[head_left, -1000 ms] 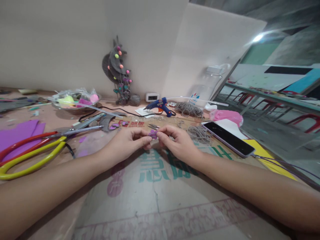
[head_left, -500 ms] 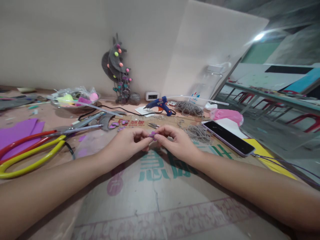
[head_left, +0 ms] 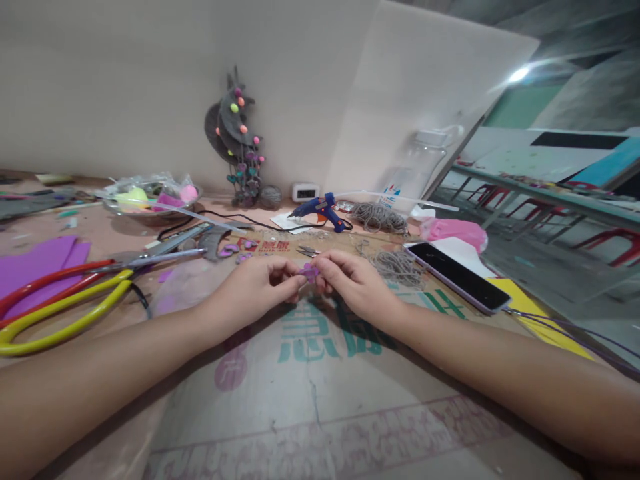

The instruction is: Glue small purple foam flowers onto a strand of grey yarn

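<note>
Between my two hands is a small purple piece [head_left: 310, 271], perhaps felt or foam; its exact shape is too small to tell. My left hand [head_left: 267, 280] pinches its left side between thumb and fingers. On the other side, my right hand [head_left: 347, 280] is closed with thumb and fingertips at the piece's right edge. Both hands are just above a printed cardboard sheet [head_left: 240, 427]. Small scissors [head_left: 307, 251] lie right behind the fingers, their handles hidden. Several small purple and grey cut pieces [head_left: 230, 250] rest to the left.
A blue glue gun [head_left: 320, 210] stands behind my hands. Red- and yellow-handled scissors [head_left: 100, 300] and purple sheets [head_left: 45, 270] lie left. Grey yarn [head_left: 397, 267] and a phone [head_left: 457, 277] are on the right. Farther back are a bowl [head_left: 150, 210], a moon ornament [head_left: 235, 133] and a bottle [head_left: 415, 167].
The purple piece has turned and shows more of its surface between my fingers. My right thumb and fingertips have shifted slightly; my left hand stays about where it was.
</note>
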The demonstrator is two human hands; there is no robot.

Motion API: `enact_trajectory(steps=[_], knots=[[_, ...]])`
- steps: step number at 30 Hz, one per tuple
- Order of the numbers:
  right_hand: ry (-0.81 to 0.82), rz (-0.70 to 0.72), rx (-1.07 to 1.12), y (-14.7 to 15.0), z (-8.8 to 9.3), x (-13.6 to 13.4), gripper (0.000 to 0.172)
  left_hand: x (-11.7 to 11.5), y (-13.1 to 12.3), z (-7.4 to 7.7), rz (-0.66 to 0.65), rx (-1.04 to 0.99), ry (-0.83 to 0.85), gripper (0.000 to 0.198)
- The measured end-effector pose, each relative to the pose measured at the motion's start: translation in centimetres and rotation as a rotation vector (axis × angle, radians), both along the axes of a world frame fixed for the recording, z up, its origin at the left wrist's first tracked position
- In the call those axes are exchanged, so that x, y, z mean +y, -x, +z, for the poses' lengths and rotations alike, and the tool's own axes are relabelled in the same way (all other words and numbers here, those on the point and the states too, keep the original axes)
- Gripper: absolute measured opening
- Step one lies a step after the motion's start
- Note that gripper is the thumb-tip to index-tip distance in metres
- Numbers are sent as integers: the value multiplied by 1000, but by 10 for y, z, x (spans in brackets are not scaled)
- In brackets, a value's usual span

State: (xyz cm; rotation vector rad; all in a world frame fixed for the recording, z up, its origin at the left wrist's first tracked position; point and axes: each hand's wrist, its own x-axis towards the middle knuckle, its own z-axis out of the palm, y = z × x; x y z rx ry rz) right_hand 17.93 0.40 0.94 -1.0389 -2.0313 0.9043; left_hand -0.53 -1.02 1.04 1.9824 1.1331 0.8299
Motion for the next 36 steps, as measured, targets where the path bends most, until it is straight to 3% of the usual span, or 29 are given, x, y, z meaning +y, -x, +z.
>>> enact_trajectory(steps=[7,22,36], knots=[[24,-72,12,2,1,0,18,-1,0,2,-20,16,-18,21],[-7,-86,38,1,-2,2,21,0,1,0,-14,75,-43,29],[322,101,360,3,-7,1,15,1,0,-4,-42,23,-59,22]])
